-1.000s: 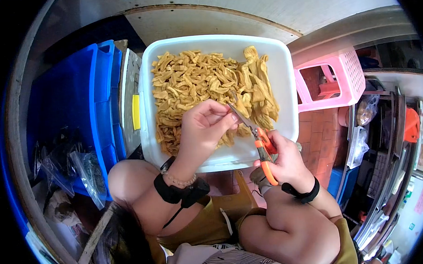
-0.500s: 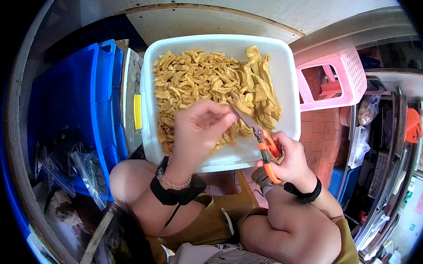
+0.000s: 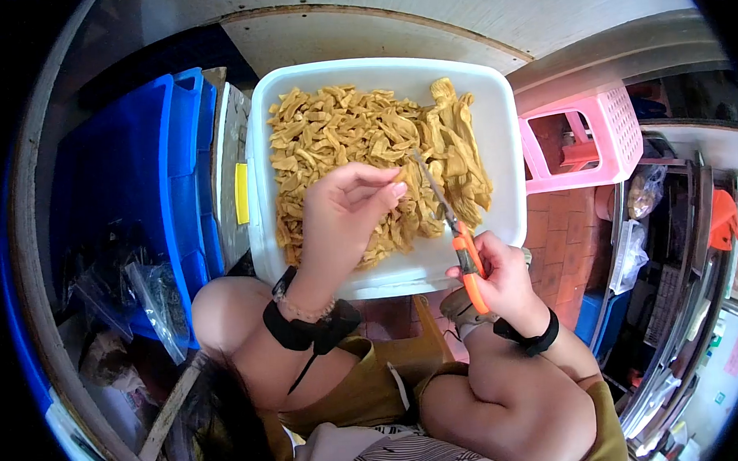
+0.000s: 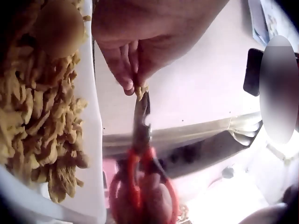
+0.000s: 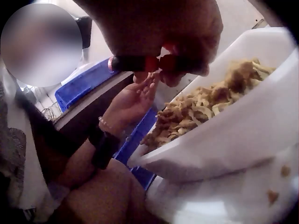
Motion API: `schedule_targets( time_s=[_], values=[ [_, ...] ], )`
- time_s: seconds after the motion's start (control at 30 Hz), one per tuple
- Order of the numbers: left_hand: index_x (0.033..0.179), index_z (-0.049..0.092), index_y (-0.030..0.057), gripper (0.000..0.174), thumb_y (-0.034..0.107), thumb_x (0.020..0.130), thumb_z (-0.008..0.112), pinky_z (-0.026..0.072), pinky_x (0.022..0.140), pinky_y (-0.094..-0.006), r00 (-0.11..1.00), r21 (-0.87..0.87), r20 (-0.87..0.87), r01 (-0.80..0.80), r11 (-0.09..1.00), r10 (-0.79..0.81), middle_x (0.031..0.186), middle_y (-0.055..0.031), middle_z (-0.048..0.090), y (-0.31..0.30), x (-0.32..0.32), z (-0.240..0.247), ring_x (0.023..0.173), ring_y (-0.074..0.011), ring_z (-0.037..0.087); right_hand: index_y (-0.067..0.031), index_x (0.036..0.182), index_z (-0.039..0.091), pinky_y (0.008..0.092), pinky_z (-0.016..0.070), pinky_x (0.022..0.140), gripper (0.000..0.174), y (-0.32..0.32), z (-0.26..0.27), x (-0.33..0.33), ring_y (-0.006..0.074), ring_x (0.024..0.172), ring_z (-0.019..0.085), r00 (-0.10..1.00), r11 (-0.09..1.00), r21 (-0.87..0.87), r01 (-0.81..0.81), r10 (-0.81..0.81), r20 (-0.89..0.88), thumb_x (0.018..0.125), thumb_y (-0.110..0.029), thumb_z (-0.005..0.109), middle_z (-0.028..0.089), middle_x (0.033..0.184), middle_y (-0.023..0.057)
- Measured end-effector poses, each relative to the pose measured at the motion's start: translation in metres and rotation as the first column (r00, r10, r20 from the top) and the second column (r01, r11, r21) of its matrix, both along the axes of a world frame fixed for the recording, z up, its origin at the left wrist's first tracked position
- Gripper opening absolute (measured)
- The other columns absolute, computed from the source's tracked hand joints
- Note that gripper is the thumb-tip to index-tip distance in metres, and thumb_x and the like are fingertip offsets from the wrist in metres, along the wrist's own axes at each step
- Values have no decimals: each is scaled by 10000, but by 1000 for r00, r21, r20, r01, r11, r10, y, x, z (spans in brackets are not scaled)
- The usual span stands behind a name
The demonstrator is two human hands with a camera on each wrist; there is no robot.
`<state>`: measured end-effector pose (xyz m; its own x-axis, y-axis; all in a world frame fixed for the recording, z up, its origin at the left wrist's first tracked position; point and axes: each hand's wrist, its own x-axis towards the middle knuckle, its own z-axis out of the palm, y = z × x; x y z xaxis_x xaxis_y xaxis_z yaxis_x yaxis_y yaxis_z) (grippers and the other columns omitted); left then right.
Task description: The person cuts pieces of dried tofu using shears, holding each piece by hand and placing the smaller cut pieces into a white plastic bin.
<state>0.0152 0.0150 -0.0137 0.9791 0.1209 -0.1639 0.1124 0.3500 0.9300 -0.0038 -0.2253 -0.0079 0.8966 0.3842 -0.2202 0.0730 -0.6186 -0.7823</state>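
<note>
My left hand [image 3: 345,213] pinches a small yellow-brown piece [image 4: 140,90] between thumb and fingertips, above the white tub [image 3: 510,158]. Orange-handled scissors [image 3: 468,263] are gripped in my right hand [image 3: 507,280], which is at the tub's near right edge. Their blades [image 4: 141,119] reach up to the pinched piece in the left wrist view. Short cut pieces [image 3: 324,133] cover the tub's left and middle, and longer uncut strips [image 3: 465,156] lie at its right. In the right wrist view my right hand [image 5: 163,32] hides most of the scissors.
Blue crates [image 3: 170,190] stand left of the tub, with clear plastic bags [image 3: 154,302] near them. A pink stool [image 3: 608,142] is on the right, before a cluttered rack [image 3: 659,275]. My knees are below the tub's near edge.
The scissors have swung more upright and their blades look closer together. My left hand has moved slightly up, with its fingertips now left of the blades.
</note>
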Motion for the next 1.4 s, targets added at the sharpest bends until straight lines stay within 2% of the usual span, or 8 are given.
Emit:
schedule_targets(
  time_s=[0.43,0.77,1.0,1.07,1.17,1.27,1.37,1.4],
  values=[
    [1056,582,-23,178,6,880,587,538,782,-254,985,-298,-172,-71,952,20,979,-86,624,6,1,-3,873,-136,617,-55,853,495,322,452,521,539,6,15,6,236,522,553,994,984,-161,-80,90,55,642,-430,819,518,583,93],
    [961,603,-42,100,-43,860,598,556,763,-299,999,-195,39,21,981,-13,953,-134,653,-11,-8,-12,835,-175,651,-20,989,519,372,488,585,609,10,16,7,302,629,624,989,979,-172,-114,129,75,656,-445,802,575,674,139],
    [956,604,-48,92,-19,869,607,549,756,-287,997,-213,-12,-72,974,72,935,-119,658,-12,-8,-7,825,-163,652,-22,861,490,359,487,565,533,14,20,6,304,612,628,993,970,-216,-108,117,26,677,-418,796,580,657,156],
    [950,604,-52,88,-17,870,606,549,753,-282,995,-173,-38,-102,980,97,930,-118,658,-10,-6,-5,823,-162,652,-29,829,485,288,428,508,455,10,13,3,168,509,492,989,985,-139,-104,116,89,688,-297,824,521,592,57],
    [973,607,-56,118,4,872,613,549,745,-272,993,-160,-54,-115,980,108,931,-113,653,-7,-4,-5,810,-161,648,-38,783,468,276,411,485,440,9,11,2,155,490,478,982,985,-128,-117,134,130,696,-280,825,506,567,50],
    [1024,495,-57,209,-20,861,621,550,729,-270,991,-175,-99,-107,979,91,893,-127,648,-9,-3,-6,802,-149,648,-41,782,471,269,405,483,439,7,11,2,150,487,474,993,992,-81,-98,103,61,689,-276,829,505,572,56],
    [951,231,90,444,-65,830,628,533,715,-264,991,-190,-54,-134,973,126,824,-134,624,-8,0,-4,757,-146,629,-37,826,493,282,407,492,467,9,22,6,155,490,464,993,983,-148,-111,114,16,680,-333,823,496,571,61],
    [951,231,90,444,-65,830,628,533,715,-264,991,-184,-48,-129,974,122,824,-134,624,-8,0,-5,757,-146,629,-36,843,499,287,408,498,482,11,25,7,158,495,461,990,968,-213,-133,138,10,677,-355,820,495,573,63]
  ],
)
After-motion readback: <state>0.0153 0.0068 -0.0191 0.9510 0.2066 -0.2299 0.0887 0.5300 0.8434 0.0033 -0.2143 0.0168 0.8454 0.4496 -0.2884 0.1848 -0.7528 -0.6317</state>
